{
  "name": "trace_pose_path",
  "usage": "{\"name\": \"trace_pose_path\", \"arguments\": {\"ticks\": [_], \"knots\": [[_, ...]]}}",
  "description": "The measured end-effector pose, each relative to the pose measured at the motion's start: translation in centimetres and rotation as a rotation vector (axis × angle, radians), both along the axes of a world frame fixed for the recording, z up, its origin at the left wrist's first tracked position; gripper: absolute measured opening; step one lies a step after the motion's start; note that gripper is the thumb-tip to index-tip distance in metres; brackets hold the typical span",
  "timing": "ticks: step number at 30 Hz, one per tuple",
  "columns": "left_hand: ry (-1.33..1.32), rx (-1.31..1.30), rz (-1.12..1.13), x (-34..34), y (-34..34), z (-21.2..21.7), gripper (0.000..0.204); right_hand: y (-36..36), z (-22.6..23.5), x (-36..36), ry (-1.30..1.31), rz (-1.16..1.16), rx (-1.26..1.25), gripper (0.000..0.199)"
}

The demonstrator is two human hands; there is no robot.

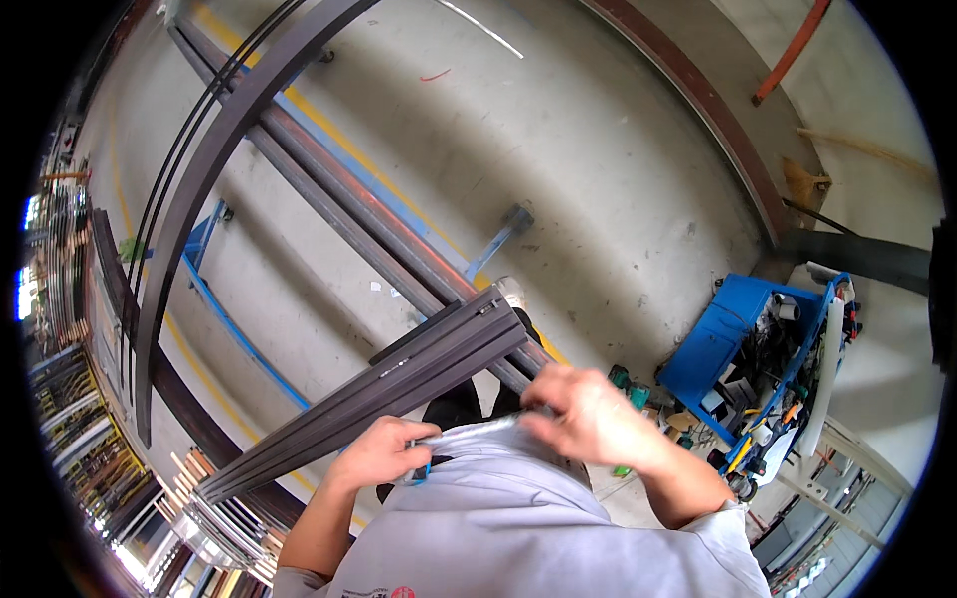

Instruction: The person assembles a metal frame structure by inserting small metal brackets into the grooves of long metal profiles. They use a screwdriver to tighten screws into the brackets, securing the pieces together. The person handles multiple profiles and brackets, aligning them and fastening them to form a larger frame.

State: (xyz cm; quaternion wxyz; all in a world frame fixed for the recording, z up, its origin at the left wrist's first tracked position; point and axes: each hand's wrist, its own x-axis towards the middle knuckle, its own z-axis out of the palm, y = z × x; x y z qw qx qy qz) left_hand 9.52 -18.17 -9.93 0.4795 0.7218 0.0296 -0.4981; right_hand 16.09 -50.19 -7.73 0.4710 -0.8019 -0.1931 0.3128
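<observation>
My left hand is closed in front of my grey shirt, its thumb and fingers pinched together. A pale greyish strip runs from its fingertips toward my right hand; I cannot tell whether it is film or the shirt's hem. A small light-blue piece shows just below the left fingers. My right hand is blurred, its fingers bent near the strip's other end; their grip is unclear. Just beyond both hands, a long dark grey grooved profile slants from the lower left to the middle, resting across round bars.
Long rusty round bars run diagonally under the profile. Curved dark strips arc at the left. A blue cart with tools stands at the right, near green power tools. A broom leans at the far right.
</observation>
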Motion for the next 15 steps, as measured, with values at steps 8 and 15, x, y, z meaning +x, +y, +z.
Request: {"name": "trace_pose_path", "arguments": {"ticks": [8,15], "knots": [[-0.807,0.475,-0.005,0.5,1.0,-3.3,0.024,-0.1,-8.6,8.2,-0.212,-0.134,-0.1,0.016],[-0.927,0.652,0.039,-0.2,1.8,-6.8,0.021,2.6,-13.2,8.9,-0.125,-0.156,-0.05,0.017]]}}
